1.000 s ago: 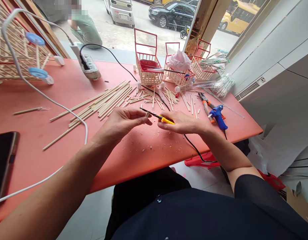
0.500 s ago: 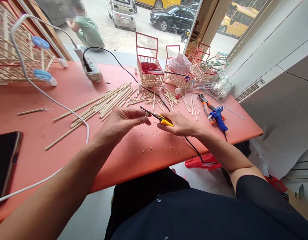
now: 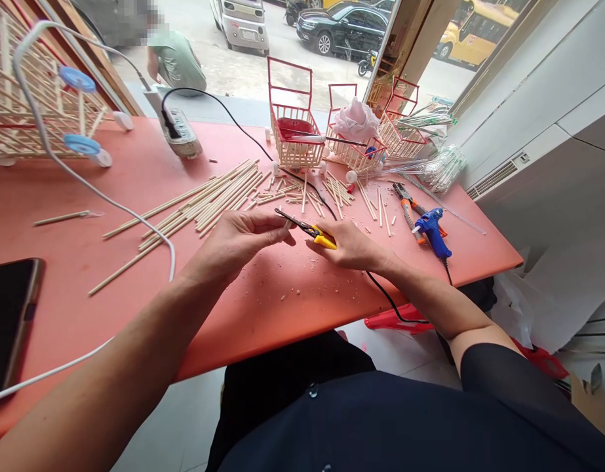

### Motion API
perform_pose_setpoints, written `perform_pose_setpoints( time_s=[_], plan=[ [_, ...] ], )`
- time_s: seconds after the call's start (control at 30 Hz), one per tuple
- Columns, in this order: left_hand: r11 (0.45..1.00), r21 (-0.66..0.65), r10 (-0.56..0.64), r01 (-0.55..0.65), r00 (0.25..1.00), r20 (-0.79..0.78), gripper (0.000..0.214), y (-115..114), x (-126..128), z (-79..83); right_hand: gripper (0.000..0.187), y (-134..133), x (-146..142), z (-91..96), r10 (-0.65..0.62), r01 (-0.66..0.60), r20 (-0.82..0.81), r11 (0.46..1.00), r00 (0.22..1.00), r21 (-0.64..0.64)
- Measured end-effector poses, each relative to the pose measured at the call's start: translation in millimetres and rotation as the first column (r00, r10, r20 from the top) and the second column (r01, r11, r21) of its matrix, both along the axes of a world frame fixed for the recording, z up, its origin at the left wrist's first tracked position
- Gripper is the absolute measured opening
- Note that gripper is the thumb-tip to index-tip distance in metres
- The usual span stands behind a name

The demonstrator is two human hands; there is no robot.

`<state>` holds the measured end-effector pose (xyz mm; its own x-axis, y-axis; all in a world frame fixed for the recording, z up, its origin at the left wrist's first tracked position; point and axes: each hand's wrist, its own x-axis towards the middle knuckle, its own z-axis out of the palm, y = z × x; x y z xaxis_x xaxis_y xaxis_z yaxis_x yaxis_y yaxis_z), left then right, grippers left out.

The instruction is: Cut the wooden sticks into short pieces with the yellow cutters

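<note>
Salmon-pink table [image 3: 282, 321], head view; clock bearings taken from the hands.

Left hand [image 3: 236, 241]: thumb and fingers pinched on a short stick piece [image 3: 289, 224], mostly hidden, at the centre above the table.

Right hand [image 3: 349, 244]: fingers wrapped round the yellow grips of black-nosed cutters [image 3: 308, 229], nose pointing to ten o'clock and reaching the left fingertips. Whether the blades touch the piece: cannot tell.

Ten o'clock: long sticks [image 3: 228, 200], loosely stacked; beyond, power strip [image 3: 183, 139].

Twelve: cut sticks, scattered; behind them, red-trimmed cart [image 3: 297, 154] of sticks.

One: second cart [image 3: 361, 156], pink-white cloth [image 3: 356, 120] on top.

Three: blue glue gun [image 3: 432, 233], beside orange-handled pliers [image 3: 409, 208].

Between eight and nine: phone [image 3: 12, 321], lying flat.
</note>
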<state>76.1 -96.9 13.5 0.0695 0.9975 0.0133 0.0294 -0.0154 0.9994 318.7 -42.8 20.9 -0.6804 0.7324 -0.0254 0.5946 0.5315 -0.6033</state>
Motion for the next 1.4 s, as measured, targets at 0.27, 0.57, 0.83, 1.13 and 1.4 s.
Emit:
perform_pose_setpoints(
  time_s=[0.27,0.57,0.83,1.13,1.4],
  plan=[
    [0.999,0.027,0.024,-0.025,0.999,0.023,0.038,0,4,2.9,0.030,-2,0,8.2,-0.024,0.021,0.038,0.996,0.999,0.081],
    [0.994,0.065,0.085,-0.087,0.996,0.038,0.031,-3,8,6.3,0.031,-7,-2,6.8,-0.090,0.084,0.043,0.987,0.995,0.139],
    [0.988,0.081,0.132,-0.132,0.991,0.015,0.031,-2,10,-2.7,0.025,-5,-7,-0.3,-0.109,0.094,0.091,0.983,0.990,0.159],
    [0.988,0.080,0.130,-0.135,0.989,0.064,0.036,-1,14,-2.2,0.037,3,-6,15.8,-0.025,0.016,0.165,0.998,0.986,0.055],
    [0.993,0.070,0.084,-0.091,0.991,0.103,0.032,-1,13,-3.2,0.045,5,1,27.6,0.030,-0.004,0.155,0.986,0.987,-0.167]
  ],
)
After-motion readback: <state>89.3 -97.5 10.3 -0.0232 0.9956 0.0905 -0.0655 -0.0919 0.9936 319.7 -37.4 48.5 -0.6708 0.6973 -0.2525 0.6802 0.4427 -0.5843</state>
